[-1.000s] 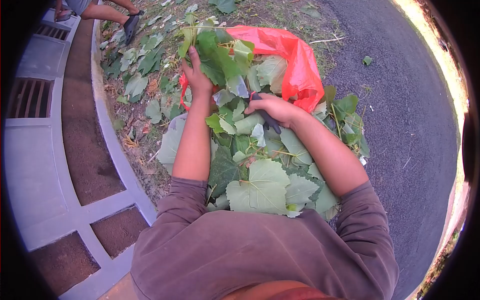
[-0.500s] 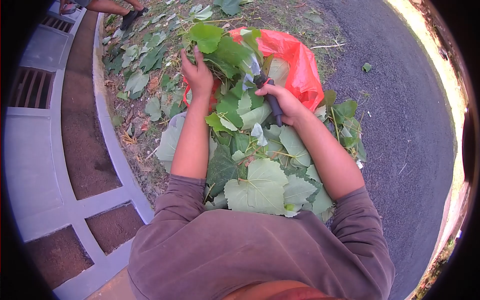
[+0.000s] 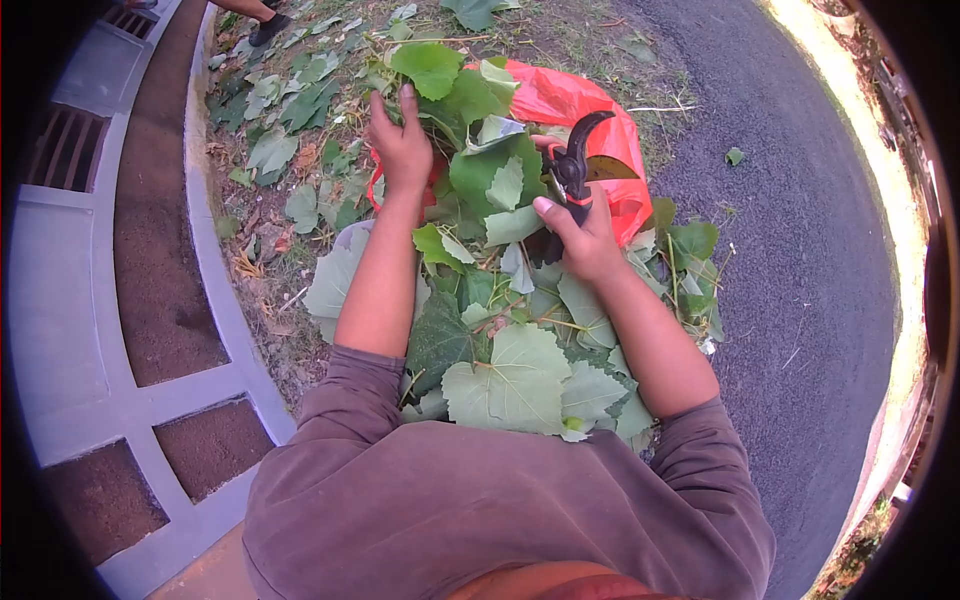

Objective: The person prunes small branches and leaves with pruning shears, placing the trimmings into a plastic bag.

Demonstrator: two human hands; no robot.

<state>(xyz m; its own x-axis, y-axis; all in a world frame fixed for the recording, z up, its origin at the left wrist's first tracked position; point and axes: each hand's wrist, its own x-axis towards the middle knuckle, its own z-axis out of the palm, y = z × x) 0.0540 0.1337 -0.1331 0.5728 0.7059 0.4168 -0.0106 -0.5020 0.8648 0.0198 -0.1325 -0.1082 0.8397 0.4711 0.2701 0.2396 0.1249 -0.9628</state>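
Note:
My left hand (image 3: 402, 148) is closed round a leafy stem, though the grip itself is partly behind the leaves. Its broad green leaves (image 3: 430, 68) spread above and to the right of the fingers. In my right hand (image 3: 592, 240) is a pair of black pruning shears (image 3: 570, 168) with a curved blade pointing up and away. A red plastic bag (image 3: 610, 125) lies behind both hands, part of it covered by foliage. Large pale-backed leaves (image 3: 510, 375) are heaped between my forearms and against my shirt.
Cut leaves (image 3: 272, 150) litter the grassy ground at left. Beyond them run a concrete kerb (image 3: 200, 200) and a drain grate (image 3: 68, 147). Dark asphalt (image 3: 800, 250) lies at right. Another person's leg and shoe (image 3: 268, 28) show at the top left.
My right hand has turned the pruning shears upright, with their blade now clear of the leaves and slightly to the right. My left hand still holds the leafy stem, almost unmoved.

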